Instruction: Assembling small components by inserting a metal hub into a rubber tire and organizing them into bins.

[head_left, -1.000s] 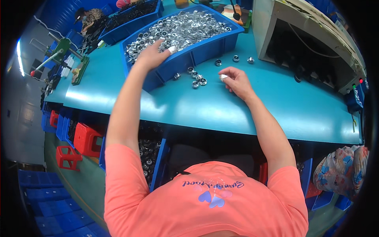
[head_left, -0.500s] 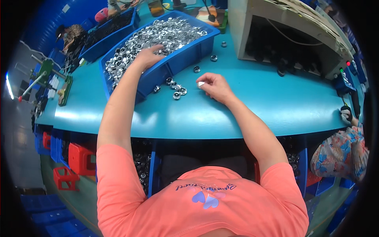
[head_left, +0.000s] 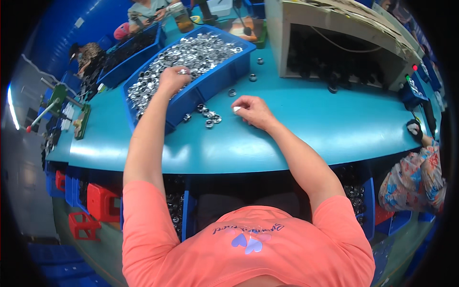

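Note:
My left hand (head_left: 173, 81) is at the near side of a blue bin (head_left: 210, 86) heaped with small shiny round metal parts (head_left: 201, 50). Its fingers are curled, closed on one shiny part (head_left: 182, 72) at the fingertips. Over the table, right of the bin, my right hand (head_left: 256, 113) pinches a small white piece (head_left: 236, 109); its exact kind is too small to make out. Between the hands a few loose metal parts (head_left: 209, 115) lie against the bin's front. Single parts (head_left: 232, 93) sit farther back on the turquoise table (head_left: 229, 148).
A pale box-like housing (head_left: 282, 52) with a dark opening stands at the back right. At the left are a green hand press (head_left: 57, 103) and a second blue bin (head_left: 126, 62) of dark parts. Other people (head_left: 148, 12) work nearby. Red stools (head_left: 101, 203) stand on the floor.
My left hand has gone from spread fingers over the bin to curled fingers with a shiny part at their tips. The right hand keeps its pinch on the white piece. The view has shifted slightly.

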